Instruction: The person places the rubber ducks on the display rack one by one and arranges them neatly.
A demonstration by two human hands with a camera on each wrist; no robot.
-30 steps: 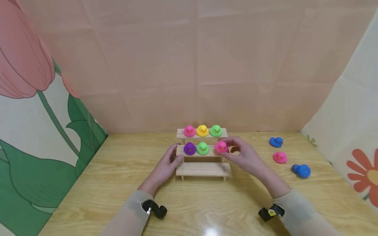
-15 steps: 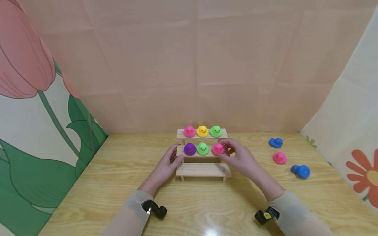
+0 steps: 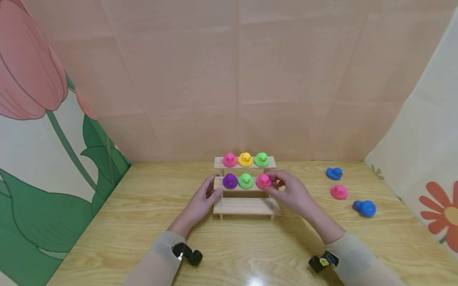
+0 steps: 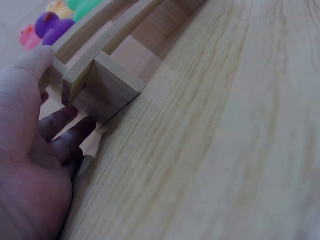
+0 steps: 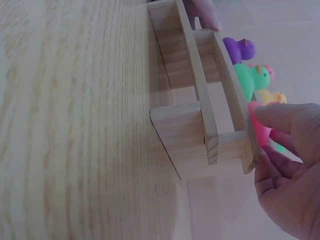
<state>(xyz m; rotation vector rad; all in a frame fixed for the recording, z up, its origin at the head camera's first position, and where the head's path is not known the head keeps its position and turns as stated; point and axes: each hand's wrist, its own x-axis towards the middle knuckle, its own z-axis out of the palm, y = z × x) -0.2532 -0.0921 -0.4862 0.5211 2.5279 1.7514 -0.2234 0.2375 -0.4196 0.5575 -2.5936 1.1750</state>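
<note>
A three-tier wooden display stand (image 3: 247,205) stands on the table. My right hand (image 3: 291,190) pinches a pink rubber duck (image 3: 263,181) at the right end of the middle tier; in the right wrist view the thumb lies against the duck's side. To its left on that tier sit a green duck (image 3: 245,180) and a purple duck (image 3: 230,181). My left hand (image 3: 200,200) holds the left end of the middle tier, thumb in front, other fingers behind it. Pink (image 3: 229,160), yellow (image 3: 245,159) and green (image 3: 262,159) ducks line the top tier. No duck is on the bottom tier.
On the table's right side lie a blue duck (image 3: 334,173), another pink duck (image 3: 339,192) and a tipped blue duck (image 3: 365,208). A plain backdrop (image 3: 236,87) rises behind the table (image 3: 229,246). Flower-printed panels flank both sides.
My right hand has moved the pink duck slightly left along the middle tier, closer to the green one. The left hand stays in place.
</note>
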